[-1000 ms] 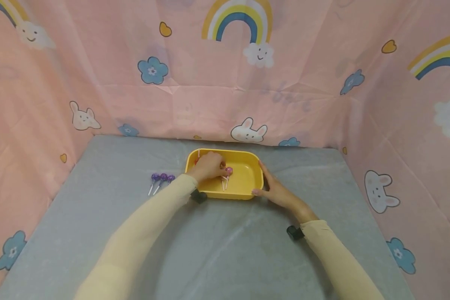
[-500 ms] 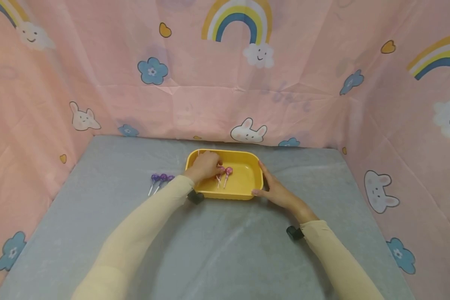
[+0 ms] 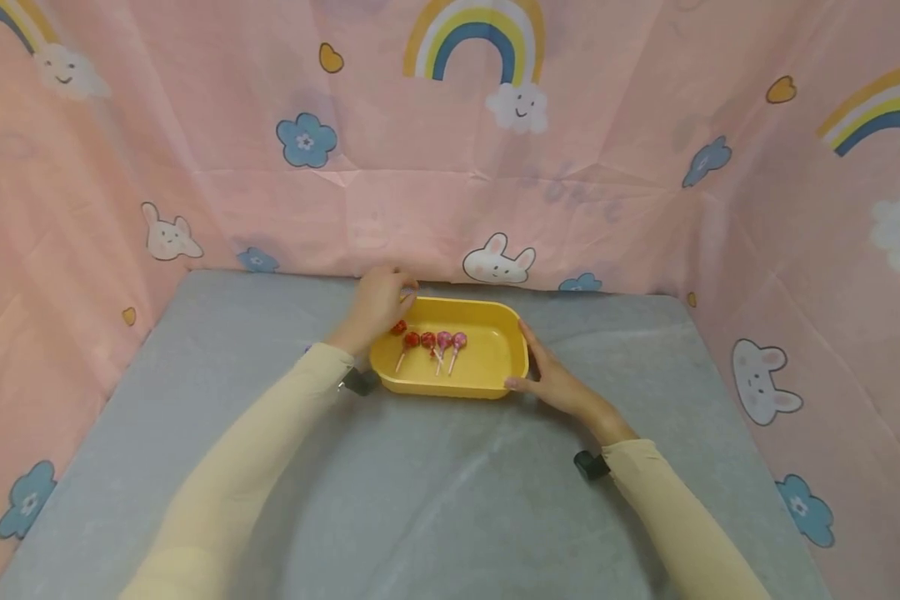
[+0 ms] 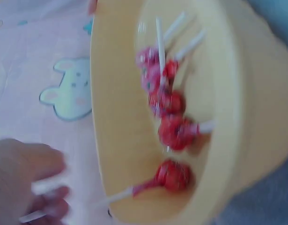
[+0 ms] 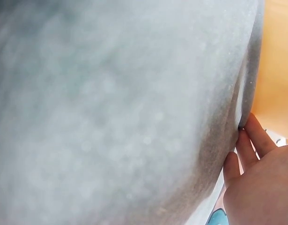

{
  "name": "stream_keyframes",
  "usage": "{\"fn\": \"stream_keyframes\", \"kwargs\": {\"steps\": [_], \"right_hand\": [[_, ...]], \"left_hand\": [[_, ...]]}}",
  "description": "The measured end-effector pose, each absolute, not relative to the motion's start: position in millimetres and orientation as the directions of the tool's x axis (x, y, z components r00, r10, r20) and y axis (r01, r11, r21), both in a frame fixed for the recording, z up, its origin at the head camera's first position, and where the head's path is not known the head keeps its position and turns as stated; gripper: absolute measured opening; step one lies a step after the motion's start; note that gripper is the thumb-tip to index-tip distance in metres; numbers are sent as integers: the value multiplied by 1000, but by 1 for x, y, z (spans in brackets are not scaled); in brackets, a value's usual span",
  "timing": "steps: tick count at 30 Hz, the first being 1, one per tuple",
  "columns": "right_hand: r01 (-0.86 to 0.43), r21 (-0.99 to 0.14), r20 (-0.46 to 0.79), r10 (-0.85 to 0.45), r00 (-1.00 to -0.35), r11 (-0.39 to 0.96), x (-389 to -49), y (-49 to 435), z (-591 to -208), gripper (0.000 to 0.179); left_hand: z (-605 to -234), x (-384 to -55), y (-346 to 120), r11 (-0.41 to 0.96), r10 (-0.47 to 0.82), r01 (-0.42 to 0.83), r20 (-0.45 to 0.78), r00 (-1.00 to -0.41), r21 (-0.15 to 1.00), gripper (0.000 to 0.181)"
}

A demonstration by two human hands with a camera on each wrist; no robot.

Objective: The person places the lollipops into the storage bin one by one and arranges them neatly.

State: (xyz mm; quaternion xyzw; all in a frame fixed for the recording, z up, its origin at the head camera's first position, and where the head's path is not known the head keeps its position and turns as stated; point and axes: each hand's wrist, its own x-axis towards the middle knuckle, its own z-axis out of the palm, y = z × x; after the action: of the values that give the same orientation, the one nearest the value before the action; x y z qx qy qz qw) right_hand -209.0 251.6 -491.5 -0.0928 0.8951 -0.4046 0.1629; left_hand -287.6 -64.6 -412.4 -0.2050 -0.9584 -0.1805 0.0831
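Note:
A yellow box [image 3: 450, 388] stands near the back of the table. Inside lie pink lollipops [image 3: 460, 339] and red lollipops [image 3: 412, 340], mostly in a row. One more red lollipop [image 4: 174, 176] sits in the corner, its stick leaning over the rim. My left hand [image 3: 378, 304] is just above the box's back left corner, fingers curled. A white stick [image 4: 32, 216], like a lollipop's, shows between those fingers in the left wrist view; its head is hidden. My right hand [image 3: 555, 379] rests against the box's right end, thumb at the front and fingers straight along the outside.
Left of the box, a bit of a purple lollipop [image 3: 308, 348] shows behind my left forearm. A grey cloth [image 3: 435, 500] covers the table. Pink printed curtain [image 3: 390, 208] hangs close behind the box and at both sides.
My left hand has come up out of the box and moved back and left, uncovering the row of red and pink lollipops. The right hand stays at the box's end.

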Motion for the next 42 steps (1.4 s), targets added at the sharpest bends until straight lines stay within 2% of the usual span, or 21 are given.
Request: {"fn": "stream_keyframes", "kwargs": {"steps": [6, 10, 15, 19, 22, 34, 42], "right_hand": [[-38, -753, -215, -300, -929, 657, -208, 253, -491, 109], [-38, -758, -212, -301, -930, 652, -208, 254, -490, 107], [-37, -759, -212, -300, -930, 650, -209, 256, -488, 107], [-48, -753, -210, -308, -928, 657, -209, 255, -488, 109], [-45, -753, -214, -309, -927, 657, -210, 255, -489, 109], [-58, -757, -202, -317, -927, 651, -212, 255, -489, 107], [-63, -747, -204, -318, -926, 662, -213, 255, -488, 106]], "left_hand": [[-418, -286, -77, 919, 319, 351, 182, -930, 182, 13], [-417, -280, -75, 937, 314, 318, 50, -948, 143, 18], [-418, -271, -69, 914, 404, 395, -102, -909, 95, 14], [-422, -271, -67, 891, 450, 439, -91, -888, 118, 5], [-426, -274, -66, 885, 460, 451, -69, -885, 114, 6], [-437, -276, -57, 851, 506, 507, -48, -861, -136, 11], [-437, -276, -56, 873, 476, 481, -68, -877, -83, 8]]}}
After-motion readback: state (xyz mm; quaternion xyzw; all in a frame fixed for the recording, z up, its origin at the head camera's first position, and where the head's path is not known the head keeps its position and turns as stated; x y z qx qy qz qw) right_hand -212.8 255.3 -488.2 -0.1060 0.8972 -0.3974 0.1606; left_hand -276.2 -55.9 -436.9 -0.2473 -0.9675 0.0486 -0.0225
